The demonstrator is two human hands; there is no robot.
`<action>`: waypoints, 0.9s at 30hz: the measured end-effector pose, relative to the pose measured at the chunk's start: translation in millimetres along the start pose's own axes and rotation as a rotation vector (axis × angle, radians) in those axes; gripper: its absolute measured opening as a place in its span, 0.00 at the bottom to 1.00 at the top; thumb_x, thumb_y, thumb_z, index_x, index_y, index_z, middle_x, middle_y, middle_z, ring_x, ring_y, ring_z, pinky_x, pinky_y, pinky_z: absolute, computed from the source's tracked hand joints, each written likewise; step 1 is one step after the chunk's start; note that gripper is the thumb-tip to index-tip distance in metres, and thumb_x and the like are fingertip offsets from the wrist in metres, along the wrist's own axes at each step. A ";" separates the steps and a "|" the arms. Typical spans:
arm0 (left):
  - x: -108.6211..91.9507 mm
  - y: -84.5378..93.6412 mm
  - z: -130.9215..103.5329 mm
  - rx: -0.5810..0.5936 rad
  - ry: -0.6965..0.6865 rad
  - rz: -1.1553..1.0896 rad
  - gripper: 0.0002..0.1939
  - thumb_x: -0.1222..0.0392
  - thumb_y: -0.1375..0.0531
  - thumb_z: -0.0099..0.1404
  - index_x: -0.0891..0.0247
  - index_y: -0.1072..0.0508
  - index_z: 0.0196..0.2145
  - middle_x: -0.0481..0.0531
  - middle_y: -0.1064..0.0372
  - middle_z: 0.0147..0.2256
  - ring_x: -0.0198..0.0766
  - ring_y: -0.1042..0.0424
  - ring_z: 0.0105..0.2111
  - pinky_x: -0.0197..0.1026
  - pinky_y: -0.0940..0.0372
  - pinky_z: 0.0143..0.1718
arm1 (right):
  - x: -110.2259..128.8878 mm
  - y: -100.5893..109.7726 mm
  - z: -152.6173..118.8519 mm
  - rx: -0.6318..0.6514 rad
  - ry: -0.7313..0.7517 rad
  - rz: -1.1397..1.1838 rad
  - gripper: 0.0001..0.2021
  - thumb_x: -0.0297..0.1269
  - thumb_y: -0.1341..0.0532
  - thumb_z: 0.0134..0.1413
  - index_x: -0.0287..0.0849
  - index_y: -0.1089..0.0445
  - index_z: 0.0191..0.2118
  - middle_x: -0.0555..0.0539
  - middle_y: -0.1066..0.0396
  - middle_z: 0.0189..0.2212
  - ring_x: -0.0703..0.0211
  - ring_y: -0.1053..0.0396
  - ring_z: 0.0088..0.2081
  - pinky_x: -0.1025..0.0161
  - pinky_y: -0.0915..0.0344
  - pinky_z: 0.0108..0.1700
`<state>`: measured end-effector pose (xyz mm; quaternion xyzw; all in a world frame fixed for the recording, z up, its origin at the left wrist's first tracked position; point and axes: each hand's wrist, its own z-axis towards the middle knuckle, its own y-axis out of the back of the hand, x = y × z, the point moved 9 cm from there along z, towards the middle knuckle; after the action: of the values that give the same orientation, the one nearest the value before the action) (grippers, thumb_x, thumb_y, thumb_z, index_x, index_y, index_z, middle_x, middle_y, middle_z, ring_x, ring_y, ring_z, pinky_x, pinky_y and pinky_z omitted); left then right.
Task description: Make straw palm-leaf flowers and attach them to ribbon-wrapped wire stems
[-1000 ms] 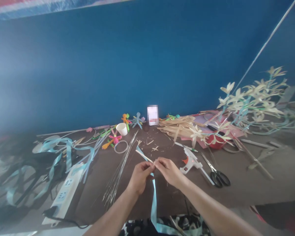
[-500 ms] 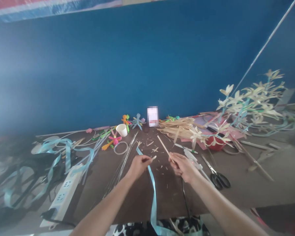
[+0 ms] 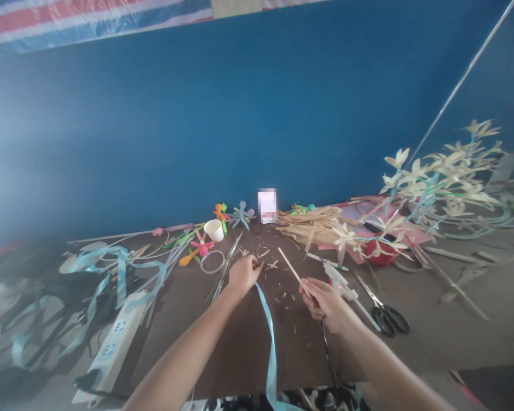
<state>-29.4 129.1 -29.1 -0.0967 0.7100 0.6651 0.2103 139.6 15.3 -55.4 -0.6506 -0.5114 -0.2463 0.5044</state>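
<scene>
My right hand (image 3: 321,299) is closed around a thin pale stick (image 3: 289,264), which points away from me and to the left over the table. My left hand (image 3: 245,275) is low over the table with its fingers pinched together; what lies between them is hidden. A light blue ribbon (image 3: 269,325) runs from beneath that hand toward me and over the table's near edge. Small pale scraps (image 3: 273,264) lie scattered between my hands. Just right of my right hand are a white glue gun (image 3: 339,282) and black-handled scissors (image 3: 389,318).
A white paper cup (image 3: 214,230) and a tape ring (image 3: 213,261) stand at centre left. Dried husk strips (image 3: 310,222) lie at the back, and pale flowers (image 3: 437,165) rise at right. At left are a power strip (image 3: 113,342) and tangled blue ribbon (image 3: 120,262).
My left hand has moved slightly forward over the far part of the ribbon, and the small white piece at its fingertips no longer shows. My right hand still holds the stick. The view has shifted slightly.
</scene>
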 end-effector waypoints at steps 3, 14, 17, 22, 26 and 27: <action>-12.9 1.9 -3.6 -0.025 -0.031 0.075 0.14 0.58 0.44 0.53 0.59 0.33 0.40 0.53 0.37 0.41 0.37 0.34 0.36 0.36 0.43 0.36 | 0.0 0.1 0.3 -0.003 0.006 0.021 0.14 0.48 0.47 0.48 0.41 0.42 0.25 0.59 0.50 0.12 0.76 0.60 0.10 0.74 0.64 0.12; -54.1 -26.8 -1.1 0.049 -0.166 0.135 0.12 0.59 0.51 0.60 0.65 0.30 0.29 0.57 0.38 0.37 0.42 0.35 0.38 0.42 0.43 0.38 | 2.8 -2.8 -1.3 -0.010 0.015 0.046 0.14 0.49 0.46 0.46 0.41 0.42 0.26 0.59 0.50 0.12 0.76 0.60 0.10 0.74 0.65 0.12; -53.9 -20.9 0.4 0.029 -0.154 0.075 0.12 0.61 0.51 0.60 0.66 0.30 0.29 0.58 0.37 0.36 0.42 0.35 0.37 0.43 0.43 0.38 | 1.7 -0.7 0.7 -0.024 0.026 0.029 0.14 0.49 0.46 0.46 0.41 0.41 0.26 0.59 0.50 0.12 0.76 0.60 0.10 0.74 0.64 0.12; -57.9 -7.1 -10.4 0.003 -0.153 -0.091 0.12 0.60 0.51 0.59 0.65 0.30 0.31 0.53 0.33 0.32 0.36 0.33 0.32 0.37 0.42 0.35 | 3.1 6.4 11.8 -0.110 0.116 -0.061 0.10 0.44 0.47 0.47 0.42 0.40 0.31 0.59 0.49 0.14 0.74 0.57 0.11 0.74 0.63 0.13; -65.6 -5.2 -29.2 0.080 -0.194 -0.350 0.15 0.54 0.51 0.58 0.65 0.29 0.29 0.48 0.32 0.24 0.33 0.34 0.25 0.33 0.41 0.28 | 21.2 2.7 15.7 -0.195 0.247 -0.307 0.10 0.43 0.47 0.47 0.41 0.39 0.26 0.57 0.47 0.14 0.71 0.53 0.14 0.71 0.58 0.15; -66.5 -5.3 -33.5 0.106 -0.190 -0.434 0.15 0.54 0.50 0.57 0.66 0.29 0.28 0.48 0.32 0.23 0.33 0.35 0.24 0.34 0.42 0.27 | 28.2 -1.6 14.9 -0.200 0.294 -0.378 0.11 0.43 0.47 0.48 0.41 0.40 0.24 0.56 0.47 0.14 0.70 0.51 0.15 0.71 0.55 0.17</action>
<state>26.5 86.1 -4.6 -0.1730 0.6834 0.5723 0.4190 145.2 40.6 -36.7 -0.5473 -0.5182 -0.4775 0.4515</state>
